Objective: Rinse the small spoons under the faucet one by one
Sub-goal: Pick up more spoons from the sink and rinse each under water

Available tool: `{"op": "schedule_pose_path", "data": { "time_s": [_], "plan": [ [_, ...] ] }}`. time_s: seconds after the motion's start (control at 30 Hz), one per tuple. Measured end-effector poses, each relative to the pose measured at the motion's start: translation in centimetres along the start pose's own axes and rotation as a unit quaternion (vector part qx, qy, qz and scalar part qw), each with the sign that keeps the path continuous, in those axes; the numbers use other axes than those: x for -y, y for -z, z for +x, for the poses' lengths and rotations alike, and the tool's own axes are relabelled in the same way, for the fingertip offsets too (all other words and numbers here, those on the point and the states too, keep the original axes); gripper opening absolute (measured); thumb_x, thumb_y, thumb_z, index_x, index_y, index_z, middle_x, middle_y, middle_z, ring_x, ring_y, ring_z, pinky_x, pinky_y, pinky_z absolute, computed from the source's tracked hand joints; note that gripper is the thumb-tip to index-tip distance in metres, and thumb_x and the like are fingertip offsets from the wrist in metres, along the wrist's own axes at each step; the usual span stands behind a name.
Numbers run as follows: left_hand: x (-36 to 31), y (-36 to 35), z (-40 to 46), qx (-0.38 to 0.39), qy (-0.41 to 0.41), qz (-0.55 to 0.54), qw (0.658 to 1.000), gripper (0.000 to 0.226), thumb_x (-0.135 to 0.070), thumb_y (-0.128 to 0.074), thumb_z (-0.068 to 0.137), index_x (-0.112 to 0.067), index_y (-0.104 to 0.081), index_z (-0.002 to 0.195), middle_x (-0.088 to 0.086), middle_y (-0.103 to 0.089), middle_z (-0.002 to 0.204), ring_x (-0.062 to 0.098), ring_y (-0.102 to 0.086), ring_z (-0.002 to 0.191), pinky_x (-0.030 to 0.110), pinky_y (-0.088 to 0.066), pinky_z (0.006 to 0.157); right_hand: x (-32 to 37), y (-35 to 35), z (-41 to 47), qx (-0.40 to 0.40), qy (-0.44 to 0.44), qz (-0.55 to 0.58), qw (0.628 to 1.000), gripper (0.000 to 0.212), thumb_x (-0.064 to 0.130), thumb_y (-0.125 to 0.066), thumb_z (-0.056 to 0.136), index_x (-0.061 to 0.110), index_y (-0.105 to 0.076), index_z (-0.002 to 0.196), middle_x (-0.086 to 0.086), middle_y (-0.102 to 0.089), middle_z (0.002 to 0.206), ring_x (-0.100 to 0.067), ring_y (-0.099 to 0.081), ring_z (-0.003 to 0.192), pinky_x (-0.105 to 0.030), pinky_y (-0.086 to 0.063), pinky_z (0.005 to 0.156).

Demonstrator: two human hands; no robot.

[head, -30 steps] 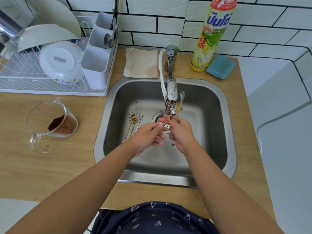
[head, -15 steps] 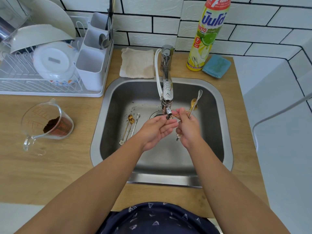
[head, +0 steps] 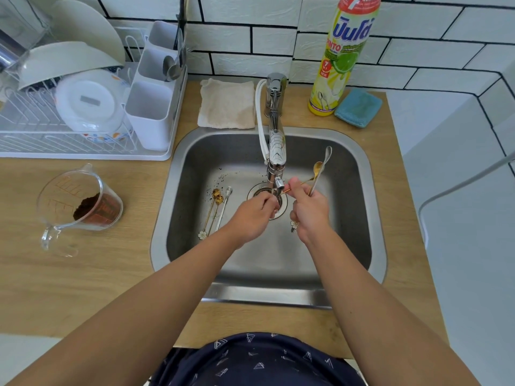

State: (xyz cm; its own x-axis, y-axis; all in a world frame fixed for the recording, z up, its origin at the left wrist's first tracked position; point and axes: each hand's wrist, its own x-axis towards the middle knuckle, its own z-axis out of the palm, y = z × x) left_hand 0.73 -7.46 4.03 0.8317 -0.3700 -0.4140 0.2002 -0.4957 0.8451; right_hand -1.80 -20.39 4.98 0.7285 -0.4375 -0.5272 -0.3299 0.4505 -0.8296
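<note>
My right hand (head: pixel 309 213) grips two small spoons over the steel sink (head: pixel 373 207), a gold spoon (head: pixel 317 167) and a silver spoon (head: pixel 326 157), bowls pointing up and to the right. A flower-shaped handle end (head: pixel 294 224) sticks out below that hand. My left hand (head: pixel 252 215) hovers over the drain with its fingers curled; whether it holds anything is hidden. Both hands sit just below the faucet spout (head: pixel 276 174). Three more small spoons (head: pixel 216 211) lie on the sink floor to the left, among dark specks.
A dish rack (head: pixel 69 126) with bowls and a white cutlery holder (head: pixel 152 107) stands at the back left. A glass measuring cup (head: pixel 80 204) with brown powder sits left of the sink. Behind the sink are a beige cloth (head: pixel 227 104), a detergent bottle (head: pixel 342 57) and a blue sponge (head: pixel 358 107).
My right hand has drawn the two spoons away to the right of the spout. My left hand's fingers, stretched out toward the right hand half a second ago, are now curled over the drain.
</note>
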Motion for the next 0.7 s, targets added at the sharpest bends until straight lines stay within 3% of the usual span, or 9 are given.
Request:
{"op": "schedule_pose_path", "data": {
  "time_s": [0.17,0.23,0.33,0.43,0.6,0.7],
  "plan": [
    [-0.2,0.5,0.1,-0.025,0.086,-0.175,0.98,0.051,-0.05,-0.049,0.099,-0.02,-0.049,0.058,-0.003,-0.043,0.048,0.013,-0.035,0.043,0.022,-0.029,0.044,0.0,-0.8,-0.8,0.051,-0.006,0.006,0.999,0.039,0.019,-0.063,0.102,0.02,-0.072,0.064,0.011,-0.055,0.042,0.0,-0.039,0.03,-0.015,-0.031,0.033],
    [0.1,0.5,0.0,-0.009,0.097,-0.195,0.976,0.048,-0.051,-0.046,0.101,-0.018,-0.052,0.067,-0.003,-0.045,0.051,0.011,-0.033,0.043,0.02,-0.027,0.042,-0.2,-0.7,-0.7,0.062,-0.008,-0.005,0.998,0.046,0.02,-0.063,0.102,0.023,-0.074,0.058,0.011,-0.056,0.044,-0.001,-0.032,0.032,-0.017,-0.027,0.034],
    [0.7,0.3,-0.3,0.028,0.063,-0.214,0.974,0.023,-0.031,-0.042,0.108,-0.016,-0.056,0.097,-0.005,-0.056,0.069,0.007,-0.042,0.047,0.021,-0.035,0.051,-0.5,-0.4,-0.3,0.038,-0.006,-0.012,0.999,0.033,0.022,-0.064,0.102,0.02,-0.073,0.071,0.009,-0.071,0.059,-0.002,-0.035,0.032,-0.018,-0.027,0.034],
    [0.6,0.0,-0.3,0.002,0.047,-0.185,0.982,0.02,-0.027,-0.04,0.108,-0.016,-0.053,0.098,-0.007,-0.058,0.066,0.008,-0.047,0.048,0.019,-0.039,0.048,-0.9,-0.2,0.2,0.011,-0.008,-0.006,1.0,0.026,0.024,-0.065,0.102,0.018,-0.073,0.078,0.008,-0.076,0.068,-0.003,-0.034,0.032,-0.019,-0.027,0.034],
    [0.0,-0.4,-0.1,0.028,0.125,-0.157,0.979,0.045,-0.052,-0.042,0.102,-0.019,-0.044,0.07,-0.007,-0.036,0.046,0.011,-0.034,0.041,0.023,-0.034,0.042,-0.9,0.3,0.7,0.047,-0.007,0.001,0.999,0.014,0.024,-0.066,0.101,0.016,-0.072,0.091,0.013,-0.068,0.058,-0.002,-0.032,0.033,-0.019,-0.027,0.035],
    [-0.1,-0.8,-0.4,0.04,0.118,-0.096,0.988,0.044,-0.057,-0.038,0.101,-0.02,-0.05,0.079,-0.005,-0.048,0.055,0.01,-0.044,0.044,0.023,-0.038,0.049,-0.6,0.8,1.0,0.041,-0.009,-0.002,0.999,0.012,0.023,-0.067,0.1,0.012,-0.071,0.097,0.008,-0.078,0.076,-0.003,-0.032,0.034,-0.019,-0.028,0.036]
  ]
}}
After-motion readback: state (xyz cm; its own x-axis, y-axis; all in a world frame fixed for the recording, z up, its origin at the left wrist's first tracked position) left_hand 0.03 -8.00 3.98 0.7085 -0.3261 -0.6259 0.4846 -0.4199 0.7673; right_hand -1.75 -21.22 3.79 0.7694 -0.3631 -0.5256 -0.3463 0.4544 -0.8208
